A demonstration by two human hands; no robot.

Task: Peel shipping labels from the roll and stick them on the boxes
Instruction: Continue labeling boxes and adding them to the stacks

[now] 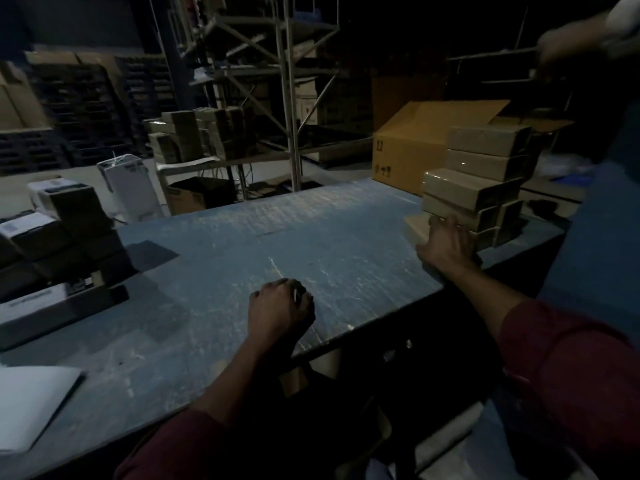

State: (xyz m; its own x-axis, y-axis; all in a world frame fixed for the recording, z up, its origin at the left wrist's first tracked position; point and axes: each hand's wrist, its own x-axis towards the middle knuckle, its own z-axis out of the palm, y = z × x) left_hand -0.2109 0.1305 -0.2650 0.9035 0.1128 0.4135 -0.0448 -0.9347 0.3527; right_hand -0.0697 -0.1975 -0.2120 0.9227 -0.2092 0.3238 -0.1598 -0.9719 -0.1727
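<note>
Right hand (446,242) was out at the stack (485,181) on the table's (311,230) right end, fingers spread against the lowest box (415,230), apparently taking it. Left hand (280,306) sat curled mid-table with something pale glinting at its fingers, too dim to name. Labelled boxes (59,216) waited far left; no roll showed. Best play: draw that bottom box slowly, steadying the stack, and land it flat by the left hand.
</note>
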